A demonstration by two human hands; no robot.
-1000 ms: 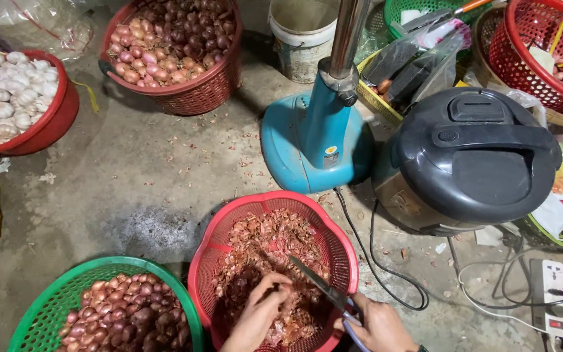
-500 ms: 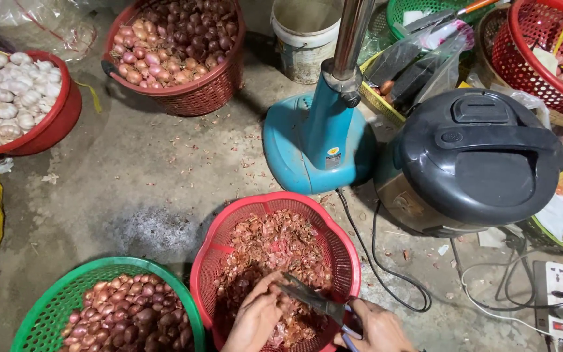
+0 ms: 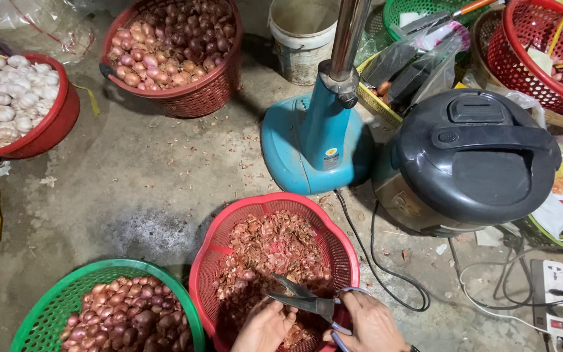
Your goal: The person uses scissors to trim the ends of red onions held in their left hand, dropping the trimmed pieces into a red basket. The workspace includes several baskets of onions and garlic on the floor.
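My right hand [image 3: 367, 326] grips dark scissors [image 3: 307, 300] with their blades apart, over a red basket [image 3: 229, 225] full of reddish shallot skins [image 3: 275, 251]. My left hand [image 3: 265, 327] sits just left of the blades at the bottom edge, fingers curled around something small that I cannot make out. Left of the red basket stands a green basket [image 3: 53, 296] of peeled shallots [image 3: 122, 316].
A blue fan base [image 3: 311, 146] with a metal pole and a black pressure cooker [image 3: 474, 163] stand behind the basket. Cables run to a power strip [image 3: 558, 296] at the right. At the back sit a red basket of shallots [image 3: 171, 49], a bowl of garlic [image 3: 14, 104] and a bucket [image 3: 304, 36].
The scissors have swung from pointing up-left to lying nearly level with blades apart. Both hands have slid slightly lower in the view.
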